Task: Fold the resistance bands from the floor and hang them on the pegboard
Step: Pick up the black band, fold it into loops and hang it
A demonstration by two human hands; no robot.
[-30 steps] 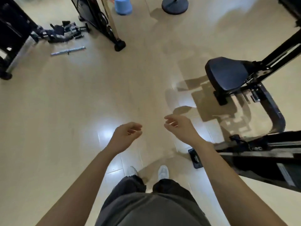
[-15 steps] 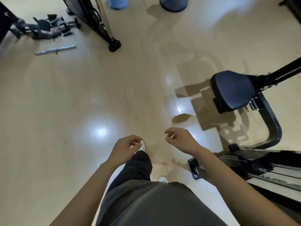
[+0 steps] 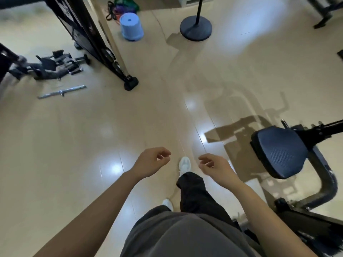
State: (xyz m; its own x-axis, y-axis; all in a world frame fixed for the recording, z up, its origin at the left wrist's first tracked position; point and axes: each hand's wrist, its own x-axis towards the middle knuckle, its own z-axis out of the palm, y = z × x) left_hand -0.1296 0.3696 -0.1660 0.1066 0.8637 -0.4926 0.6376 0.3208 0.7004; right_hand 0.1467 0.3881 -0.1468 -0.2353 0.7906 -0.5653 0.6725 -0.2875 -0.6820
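Looking down from head height. Nearest is the rounded front of a grey cloth shirt [image 3: 185,236], then loose dark trousers [image 3: 193,190] and a white shoe [image 3: 184,164] set forward on the floor. Two bare forearms reach ahead. The left hand [image 3: 151,162] and the right hand [image 3: 213,166] hover side by side above the floor, a little apart, with the shoe showing between them. Each has its fingers loosely curled toward the thumb and holds nothing.

The floor [image 3: 74,145] is pale beige, smooth and glossy, with bright spots of reflected light. To the right stands a black padded seat [image 3: 278,151], rounded and finely ribbed, on a curved black metal frame.

Farther off on the left, a slim chrome bar [image 3: 62,91] lies flat near a heap of black straps and handles [image 3: 53,66]. A tall black machine frame [image 3: 89,34] slants between them and the middle of the room. Beyond it sit a round light-blue plastic tub [image 3: 131,26] and a flat, round black base [image 3: 195,28] with a thin pole.

The resistance bands [image 3: 122,7] lie farthest away, on the floor just behind the tub: a tangle of green, purple and black loops, well apart from both hands.
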